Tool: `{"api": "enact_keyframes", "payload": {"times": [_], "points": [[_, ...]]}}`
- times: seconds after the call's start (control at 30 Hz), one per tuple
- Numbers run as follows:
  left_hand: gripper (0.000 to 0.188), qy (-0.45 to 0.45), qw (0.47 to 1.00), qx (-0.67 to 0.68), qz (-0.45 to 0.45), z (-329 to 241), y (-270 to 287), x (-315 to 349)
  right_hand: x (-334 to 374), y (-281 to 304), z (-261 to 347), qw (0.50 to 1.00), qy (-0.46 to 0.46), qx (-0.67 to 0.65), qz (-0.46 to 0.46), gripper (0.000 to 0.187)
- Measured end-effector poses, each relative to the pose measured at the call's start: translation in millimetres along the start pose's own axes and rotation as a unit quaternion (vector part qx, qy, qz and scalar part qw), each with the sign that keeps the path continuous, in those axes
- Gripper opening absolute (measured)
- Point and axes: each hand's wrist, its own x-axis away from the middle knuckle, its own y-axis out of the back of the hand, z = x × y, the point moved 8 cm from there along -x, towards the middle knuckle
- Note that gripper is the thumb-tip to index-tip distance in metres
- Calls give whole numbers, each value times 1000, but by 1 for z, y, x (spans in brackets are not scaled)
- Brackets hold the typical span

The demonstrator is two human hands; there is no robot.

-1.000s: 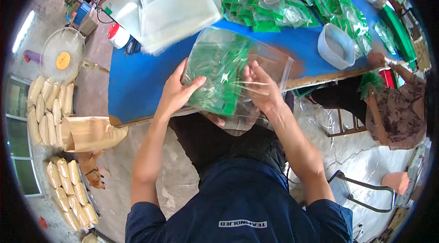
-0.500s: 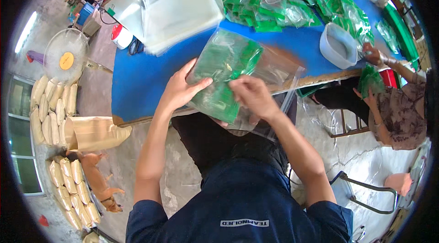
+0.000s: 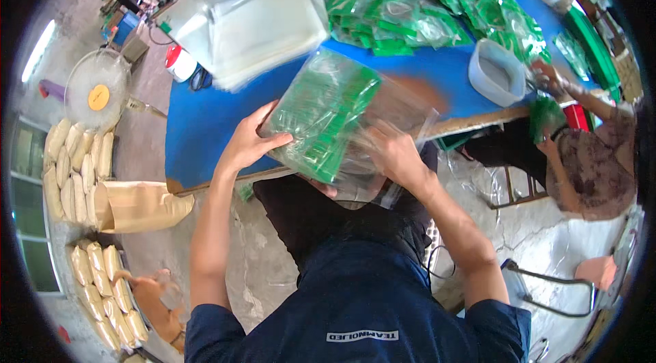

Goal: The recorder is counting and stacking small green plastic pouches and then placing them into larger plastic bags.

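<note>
A clear plastic bag packed with flat green packets is tilted over the table's near edge, above my lap. My left hand grips the left side of the filled part, thumb on top and fingers underneath. At the bag's slack right end, my right hand has its fingers curled in on the thin film. Its fingertips are slightly blurred. The bag's lower corner hangs close to my dark trousers.
Loose green packets are heaped at the back of the blue table. A white tub stands near its right edge. Clear sheets lie back left. A co-worker sits at right, and a dog is on the floor at left.
The filled bag has shifted slightly left with my left hand. My right hand has moved from the green packets down and right onto the slack film. The dog has moved.
</note>
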Motion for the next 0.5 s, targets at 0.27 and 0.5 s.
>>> {"api": "enact_keyframes", "payload": {"times": [0.27, 0.5], "points": [[83, -4, 999, 42, -26, 9, -2, 7, -21, 9, -18, 987, 71, 132, -58, 18], [95, -27, 998, 44, 31, 3, 8, -3, -18, -29, 47, 984, 157, 31, 74, 23]]}}
